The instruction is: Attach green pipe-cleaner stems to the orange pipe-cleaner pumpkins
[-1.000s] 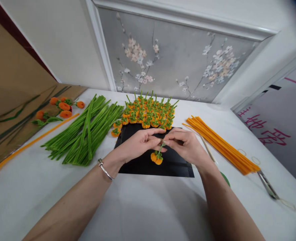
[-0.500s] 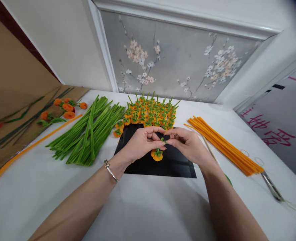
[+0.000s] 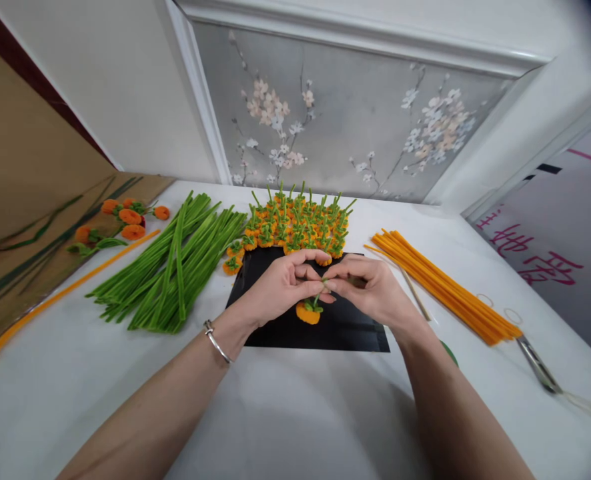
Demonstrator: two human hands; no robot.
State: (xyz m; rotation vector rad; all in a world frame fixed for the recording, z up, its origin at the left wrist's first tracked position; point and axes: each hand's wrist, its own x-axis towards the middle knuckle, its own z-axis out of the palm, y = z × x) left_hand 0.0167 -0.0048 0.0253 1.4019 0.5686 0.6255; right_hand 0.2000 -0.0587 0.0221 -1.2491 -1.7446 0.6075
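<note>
Over a black mat (image 3: 320, 333), my left hand (image 3: 286, 283) and my right hand (image 3: 368, 287) meet with their fingertips pinched together. Between them they grip the green stem of a small pipe-cleaner flower (image 3: 308, 313), whose orange head hangs below the fingers. The stem's upper end is mostly covered by the fingertips. Just behind the mat stand several finished flowers (image 3: 295, 223) of the same kind, orange heads down and green stems up.
Green pipe cleaners (image 3: 173, 267) lie in a pile at left. An orange bundle (image 3: 445, 287) lies at right, by scissors (image 3: 538, 365) and a thin stick (image 3: 415, 293). Orange blooms (image 3: 130, 217) rest on brown paper at far left. A panelled wall (image 3: 355, 120) closes off the back.
The flower's head has tilted and shifted slightly left and down, and the fingertips have closed in on its stem. The whole view has shifted a little.
</note>
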